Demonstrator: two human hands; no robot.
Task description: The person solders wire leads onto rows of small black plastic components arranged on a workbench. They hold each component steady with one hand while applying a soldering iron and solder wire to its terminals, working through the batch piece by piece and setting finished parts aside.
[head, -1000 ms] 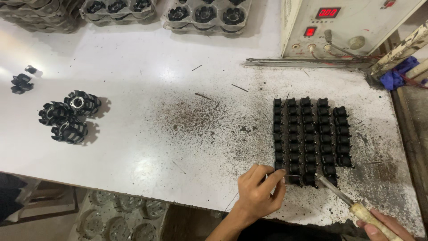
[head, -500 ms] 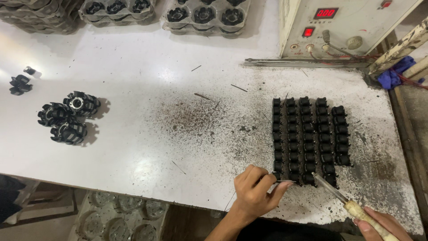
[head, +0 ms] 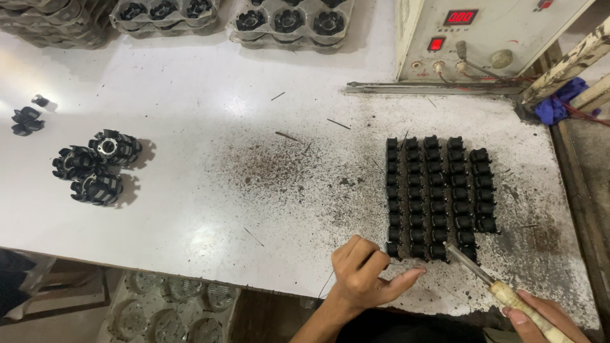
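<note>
Left hand [head: 365, 276] sits at the near edge of the white worktop [head: 210, 190], fingers curled, thumb and forefinger pinched together on a thin dark wire or pin [head: 395, 263]; too thin to say what it is. The pinch lies just beside the near left corner of the block of small black parts [head: 438, 197]. Those parts stand in five tight columns, touching one another; the rightmost column is shorter. What the parts are is hard to make out.

Right hand [head: 540, 317] is cut off by the bottom frame edge, only fingers and part of the palm show. Its grip is closed round the pale wooden handle of a hand tool [head: 492, 286]; the metal shaft runs up-left and its tip touches the nearest row of black parts. Tip shape is hidden among the parts.

Dark specks and grime cover the worktop around the block. Three black round spoked pieces [head: 95, 168] cluster at far left, touching; two smaller black bits [head: 27, 119] lie beyond them. Clear trays [head: 289, 19] holding round black pieces run along the far edge, cut off at the top. A grey control box [head: 483, 35] with red lit displays stands at far right, partly out of frame. A blue cloth [head: 559, 105] is tucked beside it. More clear trays [head: 168, 311] show dimly under the worktop.
</note>
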